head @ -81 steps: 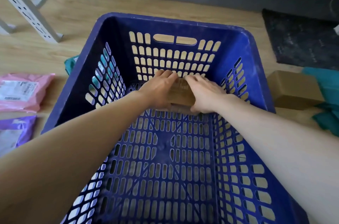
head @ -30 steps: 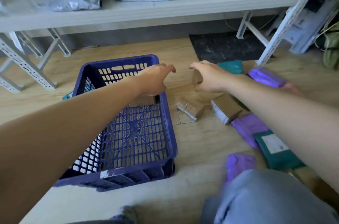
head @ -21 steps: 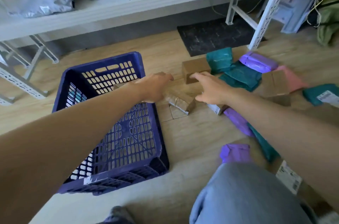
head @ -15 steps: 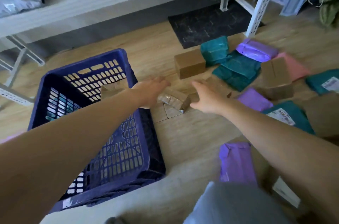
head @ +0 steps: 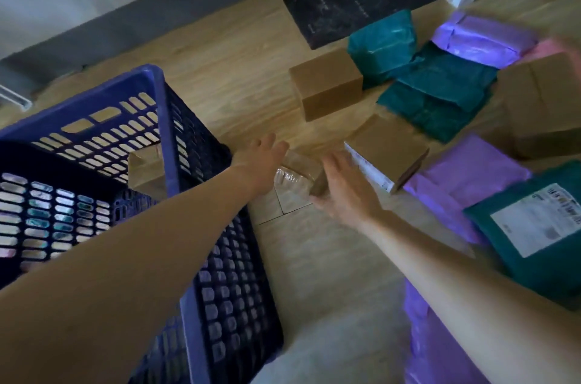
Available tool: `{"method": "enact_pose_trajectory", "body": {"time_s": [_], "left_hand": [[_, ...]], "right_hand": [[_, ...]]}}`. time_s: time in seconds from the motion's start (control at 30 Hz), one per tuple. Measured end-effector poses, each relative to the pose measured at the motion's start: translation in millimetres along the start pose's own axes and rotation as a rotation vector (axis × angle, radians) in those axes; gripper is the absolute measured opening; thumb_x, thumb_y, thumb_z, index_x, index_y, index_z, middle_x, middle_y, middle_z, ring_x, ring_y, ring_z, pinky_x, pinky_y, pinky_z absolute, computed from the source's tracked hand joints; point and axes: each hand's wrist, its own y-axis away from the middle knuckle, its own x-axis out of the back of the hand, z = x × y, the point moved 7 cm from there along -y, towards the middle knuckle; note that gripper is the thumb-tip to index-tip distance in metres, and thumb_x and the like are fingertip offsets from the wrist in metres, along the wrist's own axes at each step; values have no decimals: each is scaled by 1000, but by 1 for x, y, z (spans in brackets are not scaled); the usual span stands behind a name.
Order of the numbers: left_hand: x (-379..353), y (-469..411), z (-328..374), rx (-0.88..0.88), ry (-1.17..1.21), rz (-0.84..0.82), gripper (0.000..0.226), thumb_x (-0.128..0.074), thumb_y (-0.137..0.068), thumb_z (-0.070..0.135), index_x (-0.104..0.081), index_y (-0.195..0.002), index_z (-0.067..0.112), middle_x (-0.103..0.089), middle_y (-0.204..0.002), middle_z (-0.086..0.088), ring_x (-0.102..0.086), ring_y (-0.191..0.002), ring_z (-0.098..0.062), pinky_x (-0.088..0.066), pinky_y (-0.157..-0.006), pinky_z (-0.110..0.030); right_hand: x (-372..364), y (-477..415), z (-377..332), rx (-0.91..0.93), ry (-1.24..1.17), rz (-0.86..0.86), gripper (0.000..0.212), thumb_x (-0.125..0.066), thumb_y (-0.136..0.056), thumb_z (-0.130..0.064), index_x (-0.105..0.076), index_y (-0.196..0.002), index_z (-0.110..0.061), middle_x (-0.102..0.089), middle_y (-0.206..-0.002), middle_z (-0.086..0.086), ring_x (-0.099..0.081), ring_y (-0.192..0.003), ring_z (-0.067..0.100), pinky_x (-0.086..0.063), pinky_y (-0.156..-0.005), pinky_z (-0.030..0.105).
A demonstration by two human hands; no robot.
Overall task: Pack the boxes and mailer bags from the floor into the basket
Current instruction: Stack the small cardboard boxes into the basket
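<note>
Standing at the left, the blue basket (head: pixel 94 94) has one brown box (head: pixel 146 173) inside it, leaning against its far right corner. The left arm passes over the right wall of the basket, and the left hand (head: pixel 262 163) is just outside that wall, low over the wooden floor (head: pixel 226 69), with the fingers nearly straight. Directly to the right of it lies the small taped box (head: pixel 298 174), on the floor between the two hands. The left hand reaches its left end, and the right hand (head: pixel 344 192) stands flat against its right end, fingers straight and the thumb low. No finger curls around it. Both hands are spread and apart, with only this box between them; I cannot tell if they press it or only touch it. Further right, just beside the right hand, lies a labelled box (head: pixel 388 147), and behind it a plain brown box (head: pixel 327 88). At the far right, teal mailer bags (head: pixel 437 94) and a purple bag (head: pixel 465 176) lie on the floor.
</note>
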Motion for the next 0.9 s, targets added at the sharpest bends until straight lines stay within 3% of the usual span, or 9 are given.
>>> {"method": "enact_pose_trajectory", "body": {"time_s": [0.2,0.37,0.57,0.73,0.9], "left_hand": [[-28,-26,-10,124,36,14,73,-66,-84,18,-20,-141,23,-27,-140,-8,-50,-112,-38,-44,-67,-40],[-35,-34,-1,75,169,21,97,-60,-77,-8,-4,-146,32,-4,-154,-12,-49,-115,-44,-53,-80,-45],[-35,-28,6,14,112,68,105,-56,-80,-9,8,-147,42,-30,-139,-16,-43,-118,-36,-51,-86,-42],[-34,-21,14,15,35,72,92,-65,-79,-2,-10,-144,33,-39,-128,-17,-49,-111,-33,-51,-76,-38],[-12,-8,16,-10,3,84,87,-75,-74,16,-19,-139,28,-41,-128,-12,-49,-114,-31,-45,-69,-36]], "right_hand": [[-30,-18,3,-7,22,-71,86,-73,-78,-34,-22,-144,-13,-31,-145,7,-44,-125,29,-42,-94,40],[-36,-19,-1,43,69,-77,90,-75,-78,-33,-19,-145,-9,-23,-149,11,-45,-124,29,-46,-92,38],[-38,-13,-2,43,65,-83,97,-75,-78,-32,-12,-149,-8,-21,-152,12,-35,-134,29,-36,-104,36],[-36,-5,-4,93,151,-115,102,-76,-76,-36,-10,-149,-6,-21,-153,10,-30,-138,24,-33,-107,34],[-16,7,0,95,146,-87,94,-71,-77,-30,-13,-148,-8,-28,-147,7,-31,-135,23,-31,-106,31]]}}
